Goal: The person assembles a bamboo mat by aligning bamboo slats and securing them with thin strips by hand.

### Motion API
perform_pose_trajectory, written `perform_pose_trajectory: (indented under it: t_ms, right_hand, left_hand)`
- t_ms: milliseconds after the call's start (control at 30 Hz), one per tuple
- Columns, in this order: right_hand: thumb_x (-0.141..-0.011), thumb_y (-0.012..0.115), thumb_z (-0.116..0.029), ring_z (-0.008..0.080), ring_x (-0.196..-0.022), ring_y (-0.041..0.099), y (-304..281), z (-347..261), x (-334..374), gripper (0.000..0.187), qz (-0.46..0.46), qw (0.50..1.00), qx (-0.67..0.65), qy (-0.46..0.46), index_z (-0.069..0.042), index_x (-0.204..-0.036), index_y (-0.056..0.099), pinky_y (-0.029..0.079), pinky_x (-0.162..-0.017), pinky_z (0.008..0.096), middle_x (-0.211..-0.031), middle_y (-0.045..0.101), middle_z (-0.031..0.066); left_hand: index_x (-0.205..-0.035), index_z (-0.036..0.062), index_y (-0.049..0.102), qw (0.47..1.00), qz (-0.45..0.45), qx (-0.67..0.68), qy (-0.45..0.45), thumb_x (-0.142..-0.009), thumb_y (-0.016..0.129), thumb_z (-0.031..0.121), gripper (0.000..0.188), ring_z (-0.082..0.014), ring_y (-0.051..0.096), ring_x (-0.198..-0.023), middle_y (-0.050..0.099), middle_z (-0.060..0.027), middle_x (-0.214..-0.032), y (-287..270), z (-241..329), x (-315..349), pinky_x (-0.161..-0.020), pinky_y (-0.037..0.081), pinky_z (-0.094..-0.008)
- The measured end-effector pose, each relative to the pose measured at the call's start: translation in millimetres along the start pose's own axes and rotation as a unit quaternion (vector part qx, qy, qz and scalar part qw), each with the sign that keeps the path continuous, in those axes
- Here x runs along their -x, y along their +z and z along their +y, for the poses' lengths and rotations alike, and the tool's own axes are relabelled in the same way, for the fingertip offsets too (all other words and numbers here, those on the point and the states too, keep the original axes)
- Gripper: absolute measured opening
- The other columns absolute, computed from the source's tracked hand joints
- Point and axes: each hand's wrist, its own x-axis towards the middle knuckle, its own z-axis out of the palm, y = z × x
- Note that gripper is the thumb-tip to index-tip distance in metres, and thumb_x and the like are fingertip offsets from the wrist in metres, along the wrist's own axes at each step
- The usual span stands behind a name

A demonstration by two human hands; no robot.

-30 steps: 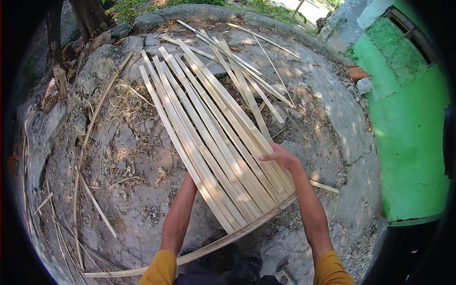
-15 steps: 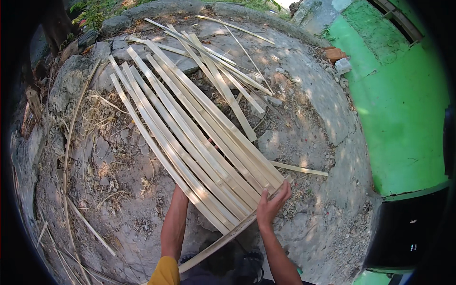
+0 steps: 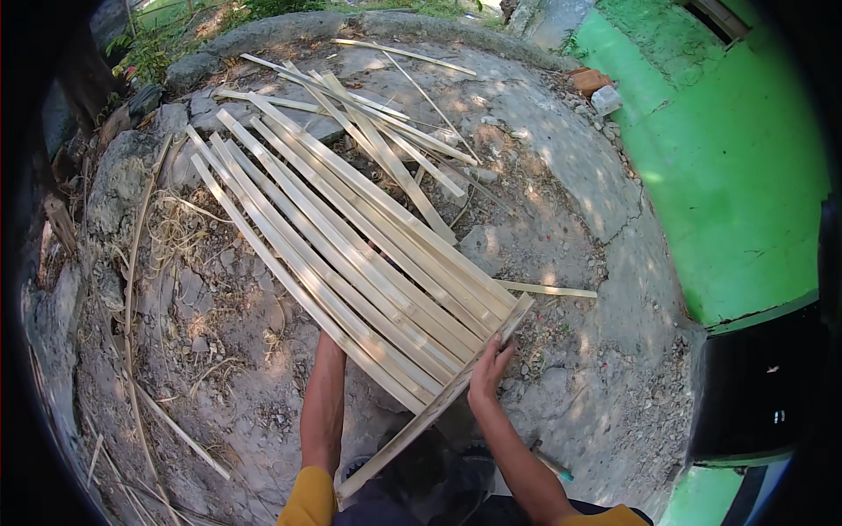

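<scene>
A panel of pale split-bamboo slats [image 3: 399,298] slants up and to the left in front of me. Its slats lie side by side, fanning slightly apart at the far end. Across their near ends runs a flat bamboo crosspiece [image 3: 430,416], reaching down left toward my legs. My right hand [image 3: 488,375] is closed on this crosspiece near its right end, fingers over the edge. My left forearm [image 3: 323,403] passes beneath the panel's left side. The slats hide nearly all of my left hand, so its grip does not show.
Loose bamboo strips [image 3: 386,140] lie crossed beyond the panel, and a single strip [image 3: 548,289] sticks out to its right. A long curved strip [image 3: 132,316] rests at left. A teal-ended tool [image 3: 554,465] lies near my right forearm. A green wall [image 3: 719,193] stands at right.
My right hand has shifted down and left, leaving the crosspiece's right end exposed beyond it. The crosspiece now shows more of its face, and the panel's far end appears slightly further left.
</scene>
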Motion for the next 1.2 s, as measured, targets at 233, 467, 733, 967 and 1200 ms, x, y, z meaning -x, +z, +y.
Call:
perform_pose_trajectory:
  t_ms: [233,467,733,967,1200]
  right_hand:
    - [-0.109,0.045,-0.030,0.0448,-0.121,0.052,7,31,-3,0.051,0.040,0.981,0.164,-0.094,0.009,-0.141,0.038,0.042,-0.102,0.0489,-0.135,0.047,0.0317]
    - [-0.109,0.039,-0.039,0.0481,-0.121,0.050,32,37,2,0.056,0.060,0.978,0.186,-0.070,0.008,-0.138,0.044,0.042,-0.101,0.0515,-0.131,0.049,0.0326]
    - [-0.109,0.039,-0.039,0.0487,-0.122,0.050,25,42,2,0.060,0.025,0.981,0.191,-0.034,0.012,-0.139,0.041,0.039,-0.105,0.0497,-0.135,0.048,0.0349]
    - [-0.106,0.049,-0.038,0.0393,-0.126,0.053,-4,20,7,0.059,-0.029,0.999,-0.015,0.030,0.007,-0.143,0.041,0.042,-0.104,0.0442,-0.136,0.053,0.0292]
    - [-0.098,0.063,-0.040,0.0313,-0.126,0.055,-19,-11,-8,0.057,-0.196,0.826,-0.432,0.306,-0.006,-0.142,0.050,0.042,-0.111,0.0458,-0.139,0.057,0.0134]
  left_hand:
    - [-0.147,0.0028,0.045,1.000,-0.003,-0.016,-0.002,-0.105,0.042,0.050,0.063,-0.0336,0.062,-0.121,0.057,-0.0189,-0.139,6,15,-3,-0.100,0.055,-0.0513]
    - [-0.147,0.0027,0.044,0.999,0.003,-0.044,0.013,-0.105,0.042,0.050,0.063,-0.0337,0.062,-0.120,0.058,-0.0190,-0.139,21,52,-1,-0.100,0.055,-0.0513]
    - [-0.148,0.0026,0.044,0.998,0.004,-0.057,0.014,-0.105,0.042,0.049,0.063,-0.0337,0.063,-0.120,0.058,-0.0191,-0.139,33,60,11,-0.099,0.055,-0.0514]
    - [-0.148,0.0025,0.044,0.998,0.005,-0.062,0.003,-0.105,0.042,0.049,0.063,-0.0337,0.063,-0.120,0.058,-0.0192,-0.138,23,47,15,-0.099,0.056,-0.0514]
    - [-0.148,0.0024,0.043,0.998,-0.001,-0.064,-0.015,-0.105,0.042,0.049,0.063,-0.0337,0.063,-0.119,0.058,-0.0193,-0.138,22,30,14,-0.099,0.056,-0.0515]
